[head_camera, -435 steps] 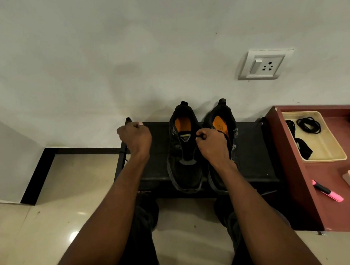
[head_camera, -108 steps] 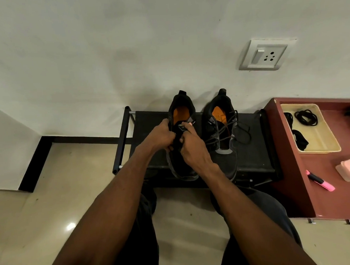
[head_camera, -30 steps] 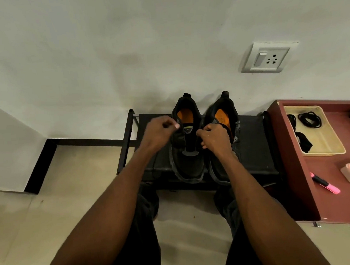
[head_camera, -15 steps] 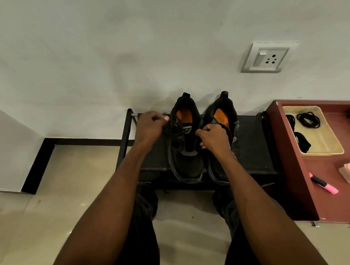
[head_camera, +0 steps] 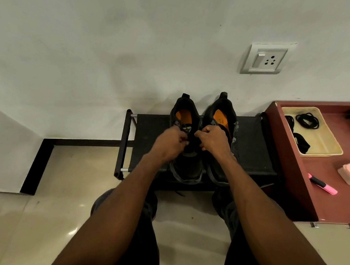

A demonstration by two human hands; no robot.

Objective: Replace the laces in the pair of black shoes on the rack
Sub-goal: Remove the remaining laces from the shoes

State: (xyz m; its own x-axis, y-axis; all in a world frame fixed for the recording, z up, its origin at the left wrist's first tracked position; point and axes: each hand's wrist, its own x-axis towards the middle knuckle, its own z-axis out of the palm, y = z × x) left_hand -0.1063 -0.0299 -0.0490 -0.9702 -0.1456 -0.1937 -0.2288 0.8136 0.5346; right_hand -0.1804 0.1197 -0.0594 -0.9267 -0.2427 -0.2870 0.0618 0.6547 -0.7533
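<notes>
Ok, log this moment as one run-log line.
left hand: pinching lace | right hand: fingers curled at lace | left shoe: on rack | spare laces: in tray

Both hands work over the left black shoe (head_camera: 186,144) on the rack (head_camera: 250,144): the left hand (head_camera: 169,142) and right hand (head_camera: 212,139) each pinch its lace (head_camera: 183,126), fingers curled; the right shoe (head_camera: 223,117) stands just beside

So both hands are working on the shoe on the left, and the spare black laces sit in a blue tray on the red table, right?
Not quite: the tray is pale yellow, not blue, as the head view shows. The rest holds: both the left hand and right hand are at the left shoe, and the black laces lie in that tray on the red table.
</notes>
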